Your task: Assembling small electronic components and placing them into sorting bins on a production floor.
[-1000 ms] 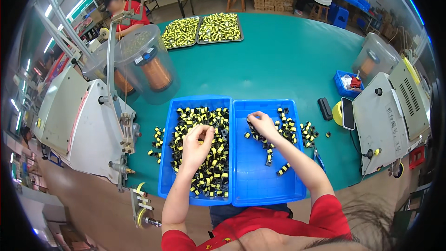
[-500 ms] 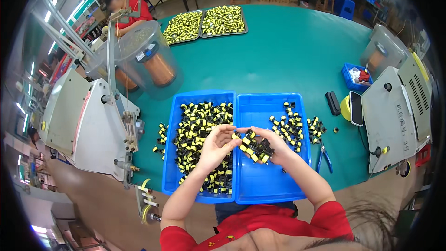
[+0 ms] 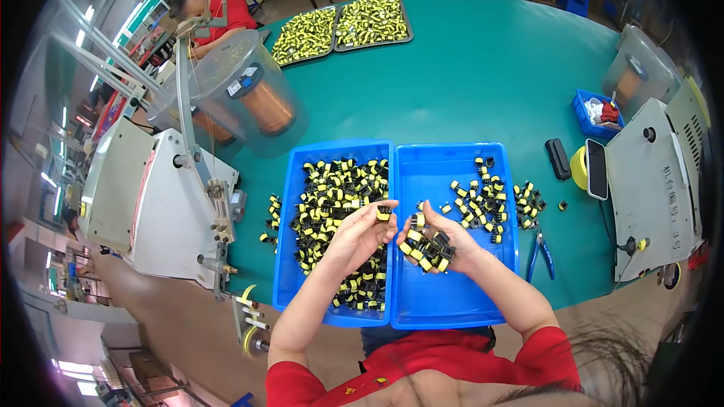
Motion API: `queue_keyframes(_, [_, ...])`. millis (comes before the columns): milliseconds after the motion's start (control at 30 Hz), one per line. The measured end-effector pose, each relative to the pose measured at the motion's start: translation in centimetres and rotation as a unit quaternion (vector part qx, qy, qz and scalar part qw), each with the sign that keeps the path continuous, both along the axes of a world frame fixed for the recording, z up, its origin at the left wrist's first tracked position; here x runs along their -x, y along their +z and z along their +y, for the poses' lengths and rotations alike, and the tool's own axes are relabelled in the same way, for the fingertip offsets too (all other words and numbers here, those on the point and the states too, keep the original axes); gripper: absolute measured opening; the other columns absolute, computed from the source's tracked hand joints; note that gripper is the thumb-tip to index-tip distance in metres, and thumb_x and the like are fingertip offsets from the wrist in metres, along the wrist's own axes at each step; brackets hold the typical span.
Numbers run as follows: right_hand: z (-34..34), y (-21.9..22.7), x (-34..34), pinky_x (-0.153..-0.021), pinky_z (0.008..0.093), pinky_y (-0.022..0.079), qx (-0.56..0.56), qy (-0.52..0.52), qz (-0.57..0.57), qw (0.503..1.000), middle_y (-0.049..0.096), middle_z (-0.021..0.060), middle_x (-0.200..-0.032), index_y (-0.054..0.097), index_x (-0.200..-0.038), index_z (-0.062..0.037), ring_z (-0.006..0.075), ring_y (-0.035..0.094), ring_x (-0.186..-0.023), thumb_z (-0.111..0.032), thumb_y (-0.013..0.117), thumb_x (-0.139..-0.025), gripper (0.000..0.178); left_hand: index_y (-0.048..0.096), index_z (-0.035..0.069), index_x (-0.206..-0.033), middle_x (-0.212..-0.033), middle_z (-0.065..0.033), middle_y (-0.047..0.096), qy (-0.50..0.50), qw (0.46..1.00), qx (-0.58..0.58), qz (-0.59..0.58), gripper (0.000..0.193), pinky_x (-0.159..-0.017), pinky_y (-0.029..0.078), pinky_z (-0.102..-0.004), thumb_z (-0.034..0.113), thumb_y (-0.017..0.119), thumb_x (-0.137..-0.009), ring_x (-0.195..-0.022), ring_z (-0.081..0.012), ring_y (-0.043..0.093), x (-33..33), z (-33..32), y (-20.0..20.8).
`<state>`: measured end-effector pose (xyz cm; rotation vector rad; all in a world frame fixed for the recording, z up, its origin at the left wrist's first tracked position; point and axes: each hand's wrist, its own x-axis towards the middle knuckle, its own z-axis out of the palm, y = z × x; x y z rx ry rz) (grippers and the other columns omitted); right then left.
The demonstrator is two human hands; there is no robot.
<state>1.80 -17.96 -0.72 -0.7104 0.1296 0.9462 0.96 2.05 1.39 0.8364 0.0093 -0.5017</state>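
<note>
My left hand (image 3: 354,241) is closed, pinching one small black coil bobbin with yellow tape (image 3: 384,213) between thumb and fingers. It hovers over the inner edge of the left blue tray (image 3: 280,275), which is heaped with the same kind of bobbins. My right hand (image 3: 461,249) cups several taped bobbins (image 3: 426,251) in its palm and curled fingers, above the right blue tray (image 3: 452,305). One more bobbin (image 3: 418,220) sits near its thumb. Loose bobbins (image 3: 481,200) lie in the far right part of that right tray.
Cutting pliers (image 3: 541,256) with blue handles lie right of the trays, near stray bobbins (image 3: 529,200). White machines (image 3: 173,207) flank the green table (image 3: 452,68). Farther off are two metal trays (image 3: 411,34) of yellow parts, a copper wire spool (image 3: 268,109) and a person in red (image 3: 230,13).
My hands have moved apart. A bobbin now shows raised in my left fingertips, while the cluster stays in my right hand. The whole view has shifted slightly.
</note>
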Motion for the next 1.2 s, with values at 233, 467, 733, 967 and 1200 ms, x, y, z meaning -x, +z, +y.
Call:
queue_keyframes(233, [0.4, 0.8, 0.6, -0.035, 0.0237, 0.046, 0.016, 0.024, -0.055, 0.998, 0.063, 0.0095, -0.086, 0.05, -0.108, -0.0068, 0.0163, 0.063, -0.06, -0.058, 0.04, -0.088, 0.056, 0.056, 0.001, -0.109, -0.095, -0.0053, 0.05, -0.001, 0.962, -0.23, -0.151, 0.023, -0.066, 0.041, -0.0223, 0.011, 0.055, -0.088, -0.078, -0.0106, 0.049, 0.6, -1.1, -0.4])
queue_keyframes(467, [0.3, 0.8, 0.7, -0.035, 0.0233, 0.046, 0.047, 0.041, -0.05, 0.997, 0.063, 0.0093, -0.089, 0.049, -0.112, -0.0072, 0.014, 0.062, -0.057, -0.053, 0.042, -0.09, 0.051, 0.057, 0.003, -0.107, -0.103, -0.0028, 0.049, 0.002, 0.946, -0.281, -0.164, 0.029, -0.068, 0.045, -0.0218, 0.002, 0.066, -0.08, -0.082, -0.0082, 0.046, 0.9, -1.1, -0.5])
queue_keyframes(733, [0.2, 0.4, 0.5, -0.043, 0.0275, 0.049, 0.033, -0.007, -0.052, 0.998, 0.063, 0.0123, -0.095, 0.048, -0.111, -0.0093, 0.0202, 0.064, -0.067, -0.028, 0.041, -0.093, 0.027, 0.053, 0.005, -0.11, -0.102, -0.009, 0.057, 0.027, 0.991, -0.121, -0.058, 0.032, -0.091, 0.043, -0.037, 0.006, 0.066, -0.081, -0.085, -0.0159, 0.056, 0.6, -0.1, -0.1])
queue_keyframes(967, [0.4, 1.2, 0.5, -0.039, 0.0282, 0.046, 0.008, -0.056, -0.048, 0.997, 0.061, 0.0159, -0.093, 0.045, -0.099, -0.0123, 0.0264, 0.062, -0.064, -0.031, 0.042, -0.095, 0.019, 0.05, -0.001, -0.12, -0.096, -0.0052, 0.055, -0.004, 1.0, -0.007, -0.019, 0.037, -0.076, 0.039, -0.0284, 0.016, 0.059, -0.088, -0.07, -0.0095, 0.04, 0.4, -0.1, 0.3])
queue_keyframes(1200, [0.3, 0.9, 0.7, -0.039, 0.0268, 0.048, -0.018, -0.06, -0.09, 0.994, 0.062, 0.0125, -0.092, 0.045, -0.096, -0.0121, 0.0202, 0.064, -0.065, -0.033, 0.045, -0.094, 0.021, 0.052, 0.0, -0.113, -0.098, -0.0065, 0.056, -0.005, 1.0, -0.011, 0.005, 0.026, -0.062, 0.037, -0.0219, 0.008, 0.054, -0.088, -0.076, -0.0097, 0.047, 0.1, 0.2, 0.6])
